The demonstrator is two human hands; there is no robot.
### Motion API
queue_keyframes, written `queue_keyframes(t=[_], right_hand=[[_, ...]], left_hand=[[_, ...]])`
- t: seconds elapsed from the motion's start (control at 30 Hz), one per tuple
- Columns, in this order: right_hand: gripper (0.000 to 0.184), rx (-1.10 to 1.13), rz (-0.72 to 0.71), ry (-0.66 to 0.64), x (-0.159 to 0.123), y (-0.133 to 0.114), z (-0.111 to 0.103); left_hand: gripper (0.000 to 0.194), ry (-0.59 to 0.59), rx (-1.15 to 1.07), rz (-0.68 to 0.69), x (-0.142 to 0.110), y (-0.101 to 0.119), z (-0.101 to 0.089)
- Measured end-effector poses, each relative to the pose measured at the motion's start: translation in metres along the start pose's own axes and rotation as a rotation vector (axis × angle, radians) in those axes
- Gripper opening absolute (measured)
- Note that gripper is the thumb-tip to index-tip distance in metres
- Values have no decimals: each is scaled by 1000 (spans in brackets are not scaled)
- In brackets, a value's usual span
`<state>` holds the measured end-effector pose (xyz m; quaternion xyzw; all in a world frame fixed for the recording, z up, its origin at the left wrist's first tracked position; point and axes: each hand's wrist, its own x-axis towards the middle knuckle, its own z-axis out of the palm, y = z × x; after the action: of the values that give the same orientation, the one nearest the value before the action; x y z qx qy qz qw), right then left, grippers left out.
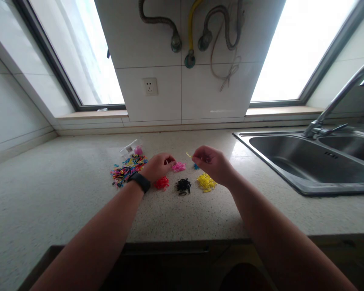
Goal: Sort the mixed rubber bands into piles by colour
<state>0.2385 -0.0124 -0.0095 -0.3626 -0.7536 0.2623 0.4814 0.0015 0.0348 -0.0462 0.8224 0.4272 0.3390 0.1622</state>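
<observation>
Small rubber bands lie sorted by colour on the countertop: a pink pile [179,167], a red pile [161,183], a black pile [183,185] and a yellow pile [206,182]. A bit of a blue pile [195,166] shows beneath my right hand [210,161]. That hand is closed, pinching a yellow rubber band [188,155] that sticks out to the left. My left hand [160,165], a dark watch on its wrist, has its fingers curled beside the pink pile; whatever is in them is too small to tell. A mixed-colour heap [127,169] sits left of it, partly covered by the wrist.
Behind the mixed heap lies a clear plastic bag [132,148] with something pink in it. A steel double sink [279,161] with a tap [317,127] is set into the countertop [63,194] at right. The tiled wall with a socket [151,86] closes the back.
</observation>
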Motion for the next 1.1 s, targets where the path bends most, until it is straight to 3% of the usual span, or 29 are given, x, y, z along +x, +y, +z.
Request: queue_keyframes(t=[0.4, 0.63, 1.1], right_hand=[[8, -54, -3, -44, -1, 4, 0], [10, -39, -6, 16, -3, -5, -5], [22, 408, 129, 44, -4, -11, -16]], left_hand=[[25, -48, 62, 25, 1, 0, 0], [26, -24, 11, -28, -4, 1, -6], [26, 16, 36, -77, -8, -5, -12]])
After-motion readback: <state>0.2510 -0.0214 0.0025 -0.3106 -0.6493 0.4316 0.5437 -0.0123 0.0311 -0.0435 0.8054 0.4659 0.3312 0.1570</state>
